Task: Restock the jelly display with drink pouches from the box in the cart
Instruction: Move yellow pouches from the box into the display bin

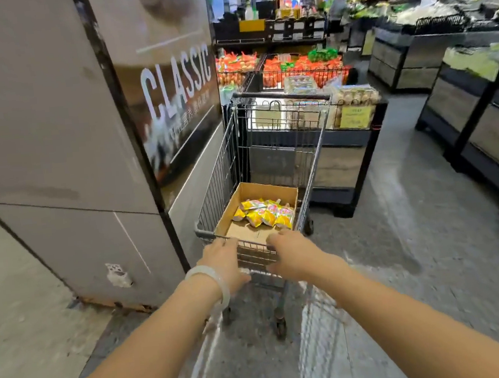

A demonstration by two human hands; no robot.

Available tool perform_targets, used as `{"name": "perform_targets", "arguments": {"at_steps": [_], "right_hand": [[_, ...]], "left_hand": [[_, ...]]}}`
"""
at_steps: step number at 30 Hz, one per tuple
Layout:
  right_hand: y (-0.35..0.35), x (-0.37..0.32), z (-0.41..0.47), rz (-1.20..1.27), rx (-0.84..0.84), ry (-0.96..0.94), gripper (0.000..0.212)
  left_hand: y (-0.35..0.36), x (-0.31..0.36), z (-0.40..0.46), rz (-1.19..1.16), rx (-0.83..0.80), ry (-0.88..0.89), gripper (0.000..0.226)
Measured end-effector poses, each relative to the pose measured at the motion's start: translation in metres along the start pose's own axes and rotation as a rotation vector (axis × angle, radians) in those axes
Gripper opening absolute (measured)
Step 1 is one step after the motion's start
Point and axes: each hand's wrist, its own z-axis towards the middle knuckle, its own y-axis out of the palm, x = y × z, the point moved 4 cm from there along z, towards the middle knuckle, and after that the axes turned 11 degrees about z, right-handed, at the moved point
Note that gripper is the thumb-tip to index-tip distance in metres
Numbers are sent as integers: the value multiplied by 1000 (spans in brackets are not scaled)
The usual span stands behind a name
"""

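One cart [271, 144], one box [251, 193], two hands [224, 259]

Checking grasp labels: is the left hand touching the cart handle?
Touching. The head view shows the left hand with fingers curled over the cart handle, beside the right hand.

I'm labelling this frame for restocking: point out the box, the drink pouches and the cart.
box [262, 189]: head view, its far cardboard wall.
drink pouches [267, 214]: head view, middle of the yellow pile.
cart [219, 173]: head view, left wire side.
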Motion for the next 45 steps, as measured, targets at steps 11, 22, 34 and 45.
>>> {"name": "perform_targets", "arguments": {"at_steps": [11, 22, 34, 45], "right_hand": [[-10, 63, 211, 81, -125, 100, 56], [44, 160, 449, 273, -259, 431, 58], [144, 278, 609, 532, -146, 752, 57], [203, 290, 630, 588, 56, 854, 68]], "left_hand": [[-7, -16, 241, 48, -131, 27, 67], [64, -48, 515, 161, -401, 62, 62], [189, -39, 700, 306, -442, 251, 77], [230, -32, 755, -2, -345, -68, 50]]}}
